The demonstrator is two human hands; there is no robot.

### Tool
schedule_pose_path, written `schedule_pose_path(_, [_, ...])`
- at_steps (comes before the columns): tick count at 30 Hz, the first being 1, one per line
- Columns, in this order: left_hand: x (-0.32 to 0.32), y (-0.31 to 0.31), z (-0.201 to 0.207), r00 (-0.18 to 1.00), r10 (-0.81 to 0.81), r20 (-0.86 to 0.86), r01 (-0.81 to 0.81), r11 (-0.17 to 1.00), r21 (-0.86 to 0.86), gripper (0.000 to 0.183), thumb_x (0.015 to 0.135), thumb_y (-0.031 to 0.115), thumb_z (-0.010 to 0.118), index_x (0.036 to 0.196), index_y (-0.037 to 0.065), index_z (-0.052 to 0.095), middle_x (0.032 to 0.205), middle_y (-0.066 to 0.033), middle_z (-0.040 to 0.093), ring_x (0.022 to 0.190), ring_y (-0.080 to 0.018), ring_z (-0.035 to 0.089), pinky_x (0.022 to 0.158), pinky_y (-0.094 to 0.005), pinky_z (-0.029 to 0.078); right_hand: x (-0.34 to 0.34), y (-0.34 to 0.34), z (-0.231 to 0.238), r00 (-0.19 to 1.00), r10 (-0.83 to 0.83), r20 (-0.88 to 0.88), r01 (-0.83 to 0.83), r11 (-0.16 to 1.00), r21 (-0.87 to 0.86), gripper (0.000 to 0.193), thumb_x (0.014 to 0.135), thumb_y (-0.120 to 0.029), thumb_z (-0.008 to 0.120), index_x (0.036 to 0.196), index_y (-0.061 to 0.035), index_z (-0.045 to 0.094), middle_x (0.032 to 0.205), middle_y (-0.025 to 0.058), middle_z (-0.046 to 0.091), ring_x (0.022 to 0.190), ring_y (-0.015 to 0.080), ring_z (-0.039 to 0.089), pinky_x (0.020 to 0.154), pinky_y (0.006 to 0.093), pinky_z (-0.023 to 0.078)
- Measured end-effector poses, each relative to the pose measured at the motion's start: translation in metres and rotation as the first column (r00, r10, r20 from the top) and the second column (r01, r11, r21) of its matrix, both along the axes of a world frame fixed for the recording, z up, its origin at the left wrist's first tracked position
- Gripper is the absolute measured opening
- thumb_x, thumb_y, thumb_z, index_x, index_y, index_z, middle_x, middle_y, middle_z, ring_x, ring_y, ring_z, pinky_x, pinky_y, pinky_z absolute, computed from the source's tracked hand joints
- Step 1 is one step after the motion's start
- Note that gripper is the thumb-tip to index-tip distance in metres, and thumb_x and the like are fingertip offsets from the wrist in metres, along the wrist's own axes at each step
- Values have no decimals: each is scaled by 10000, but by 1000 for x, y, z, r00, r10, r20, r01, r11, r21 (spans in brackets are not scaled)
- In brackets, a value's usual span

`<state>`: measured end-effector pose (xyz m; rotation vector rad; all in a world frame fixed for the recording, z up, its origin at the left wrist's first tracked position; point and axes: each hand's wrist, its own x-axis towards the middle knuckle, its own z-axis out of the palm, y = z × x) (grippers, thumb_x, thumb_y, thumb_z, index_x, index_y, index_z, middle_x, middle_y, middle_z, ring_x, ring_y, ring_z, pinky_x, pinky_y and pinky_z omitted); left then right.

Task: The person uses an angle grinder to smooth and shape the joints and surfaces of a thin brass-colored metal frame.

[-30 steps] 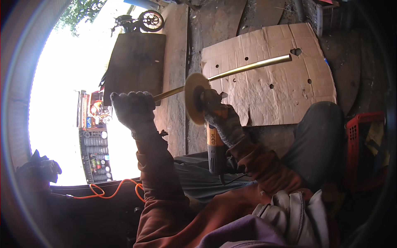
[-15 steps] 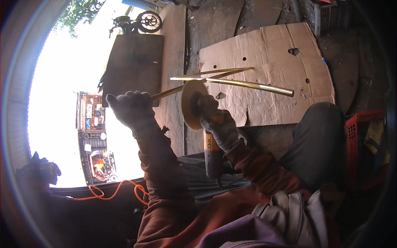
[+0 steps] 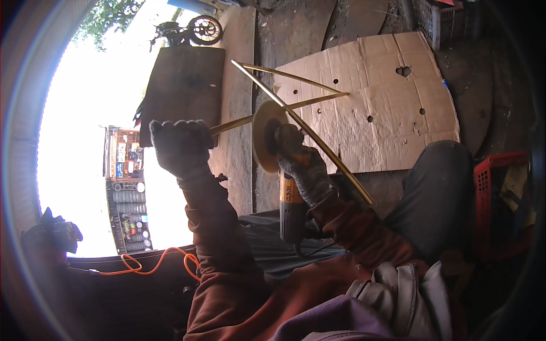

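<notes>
My left hand (image 3: 181,149), in a grey knit glove, is closed around one end of a gold-coloured metal tube frame (image 3: 329,152). The frame has a long straight tube slanting down to the right and thinner bars meeting at a point over the cardboard. In my gloved right hand (image 3: 306,175) is an angle grinder (image 3: 289,196) with a yellow-and-dark body, held upright. Its large tan disc (image 3: 262,139) stands close to the crossing of the tubes; whether they touch cannot be told. The long tube passes just above my right hand and wrist.
Flattened cardboard (image 3: 392,133) with holes lies on dark metal sheets beyond my knee (image 3: 438,176). A red crate (image 3: 483,196) stands at right, a grey crate (image 3: 435,25) at far right. A dark board (image 3: 185,91), motorcycle wheel (image 3: 205,29) and orange cord (image 3: 153,273) are at left.
The tube frame has turned in my left hand: its long tube went from nearly level to a steep slant. My left fist has rotated. The grinder has barely moved. Outside, a red vehicle has gone from view.
</notes>
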<state>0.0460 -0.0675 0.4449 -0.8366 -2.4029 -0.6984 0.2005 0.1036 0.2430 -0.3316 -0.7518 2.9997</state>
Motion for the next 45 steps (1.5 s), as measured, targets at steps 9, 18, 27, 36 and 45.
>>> schedule_pose_path(9, [29,41,10,730,211,-650,-654,490,-576,499,1096,409,288,655,222,428,536,24,378,438,-173,369,474,-373,379,11,-15,5,1000,-4,30,4,1000,-14,309,870,-144,806,1124,-38,664,1006,39,709,860,120,684,771,283,562])
schedule_pose_path(18, [24,48,0,867,107,-488,-349,829,-438,467,1107,363,252,696,204,405,542,-3,364,396,-185,331,384,-365,335,5,-8,2,998,-55,4,55,993,-101,357,875,-74,783,1202,-29,648,1098,66,712,954,138,687,839,298,572])
schedule_pose_path(27, [3,27,-2,950,-6,-313,-86,956,-280,451,1117,326,215,734,168,393,549,-44,365,399,-210,310,382,-391,341,8,0,16,993,-113,18,114,991,-70,236,894,-172,778,1080,-47,703,926,9,699,814,109,654,731,287,537])
schedule_pose_path(36, [2,42,4,984,-105,-144,83,985,-151,449,1118,332,212,752,155,402,560,-56,375,411,-227,301,408,-412,347,4,-9,2,983,-177,-50,168,974,-155,278,950,-119,718,1215,-44,684,1080,32,718,953,126,679,832,280,552])
schedule_pose_path(45, [23,72,8,938,-346,-22,337,898,284,415,1101,356,268,780,167,450,583,-38,421,416,-227,320,420,-388,322,7,5,11,988,-156,-3,155,985,-81,278,949,-112,722,1214,-38,683,1075,48,720,927,128,678,828,276,548])
